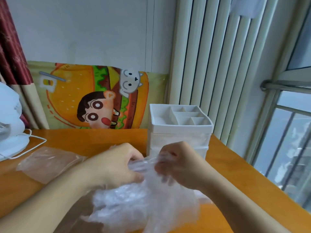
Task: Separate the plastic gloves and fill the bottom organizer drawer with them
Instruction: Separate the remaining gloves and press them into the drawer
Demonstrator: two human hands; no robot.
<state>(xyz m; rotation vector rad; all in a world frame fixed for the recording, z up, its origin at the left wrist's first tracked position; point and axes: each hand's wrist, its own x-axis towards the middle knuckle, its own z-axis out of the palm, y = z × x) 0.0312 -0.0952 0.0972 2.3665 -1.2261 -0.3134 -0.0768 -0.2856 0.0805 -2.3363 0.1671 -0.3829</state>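
Head view: two hands meet over the middle of an orange wooden surface [235, 165]. The left hand [116, 163] curls its fingers into a crumpled bunch of clear plastic gloves [143, 204], pinching the film at the top of the bunch. The right hand [178, 163] also has its fingers curled into the same film, partly veiled by it, gripping from the other side. The bunch hangs and spreads downward from the two hands toward the near edge, wider at the bottom than at the top, so its long axis runs roughly from the hands toward the viewer. How many gloves are in it cannot be counted; the layers blur together, and which way their finger ends point cannot be told.

Just behind the hands stands one white organizer [180, 130], upright, with an open top tray split into several compartments. Its lower drawers are hidden behind the hands and the film, so their position cannot be told.

To the left lies one flat, clear plastic bag [48, 163], apart from the glove bunch. Farther left sits one white appliance [10, 125] with a white cord [33, 145] looping onto the surface. One cartoon burger mat [97, 96] leans against the wall behind.
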